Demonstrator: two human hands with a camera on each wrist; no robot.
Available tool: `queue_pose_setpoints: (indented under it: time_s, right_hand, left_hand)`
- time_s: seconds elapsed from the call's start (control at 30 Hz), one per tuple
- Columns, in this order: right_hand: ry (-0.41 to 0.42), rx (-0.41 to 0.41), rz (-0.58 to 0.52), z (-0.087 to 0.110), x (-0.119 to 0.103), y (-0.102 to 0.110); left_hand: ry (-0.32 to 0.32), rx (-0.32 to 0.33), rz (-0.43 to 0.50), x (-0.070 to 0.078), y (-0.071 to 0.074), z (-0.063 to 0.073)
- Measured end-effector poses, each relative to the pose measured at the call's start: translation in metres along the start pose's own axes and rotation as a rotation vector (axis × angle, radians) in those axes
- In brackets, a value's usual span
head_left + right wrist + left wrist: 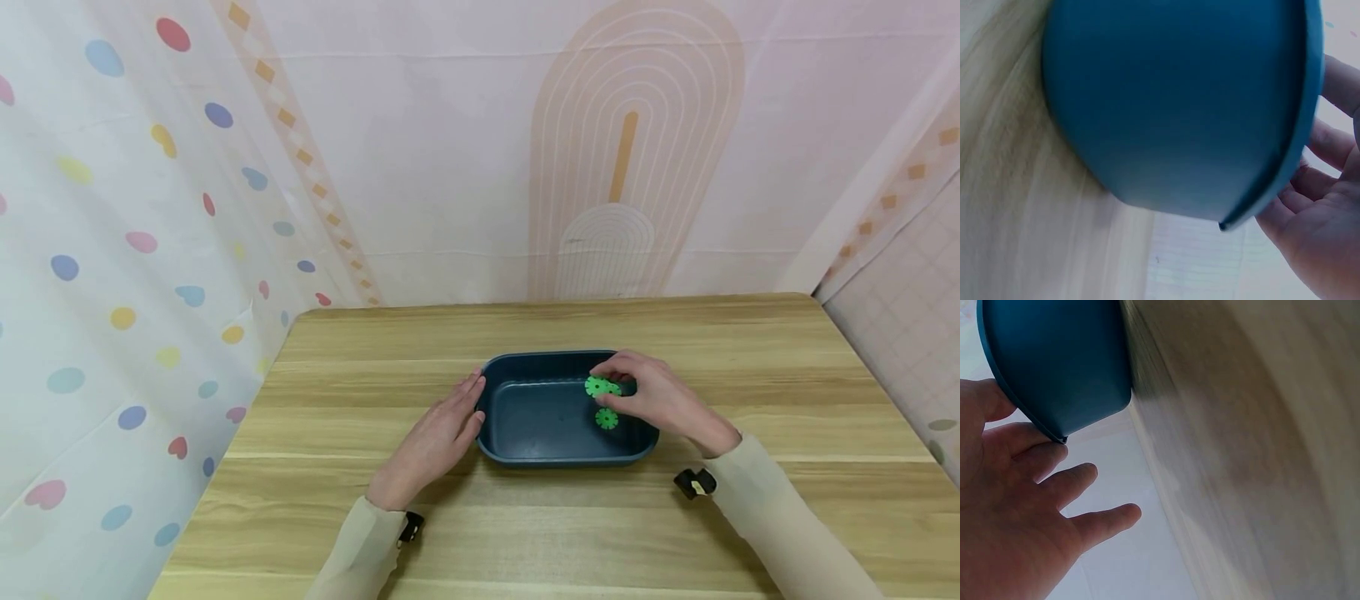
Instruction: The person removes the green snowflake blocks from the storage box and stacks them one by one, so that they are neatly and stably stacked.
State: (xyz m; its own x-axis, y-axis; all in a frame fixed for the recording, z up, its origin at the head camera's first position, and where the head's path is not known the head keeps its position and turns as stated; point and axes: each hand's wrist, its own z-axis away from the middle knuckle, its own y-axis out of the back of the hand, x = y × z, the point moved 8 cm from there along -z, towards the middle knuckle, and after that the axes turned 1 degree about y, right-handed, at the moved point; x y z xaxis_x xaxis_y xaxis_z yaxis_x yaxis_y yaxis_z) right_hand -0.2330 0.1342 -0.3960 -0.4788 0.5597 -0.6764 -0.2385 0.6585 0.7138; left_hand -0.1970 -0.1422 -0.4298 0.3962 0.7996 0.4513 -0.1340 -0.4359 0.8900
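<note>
A dark blue oblong basin (558,461) stands on the wooden table. At its left end my left hand (435,437) touches the rim with fingers nearly straight; in the left wrist view the left hand (1022,487) has its thumb and index finger at the rim, the other fingers spread below. Over the basin's right end, my right hand (652,396) pinches green notched discs (597,386) between thumb and fingers. Just below them appears another green notched disc (607,419); whether it joins the held ones I cannot tell. In the right wrist view, the basin wall (1172,112) hides the discs.
The wooden table (337,375) extends around the basin on all sides. A patterned curtain (435,167) hangs behind the table's back edge and down its left side. A black strap (695,483) sits by the right sleeve, another black strap (410,527) by the left sleeve.
</note>
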Motion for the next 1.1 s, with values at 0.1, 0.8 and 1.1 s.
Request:
queue_pose_setpoints:
  time_s: [0.1,0.8,1.1]
  right_hand:
    - [-0.004,0.007,-0.002,0.003,0.001,0.004]
    - [0.002,0.083,0.027,0.021,0.013,0.034]
    - [-0.055,0.090,0.048,0.030,0.026,0.043]
  left_hand:
    - [-0.008,0.006,-0.004,0.001,0.000,0.000]
    - [-0.041,0.016,-0.012,0.002,0.001,0.000]
    - [-0.034,0.016,-0.004,0.002,0.000,0.000]
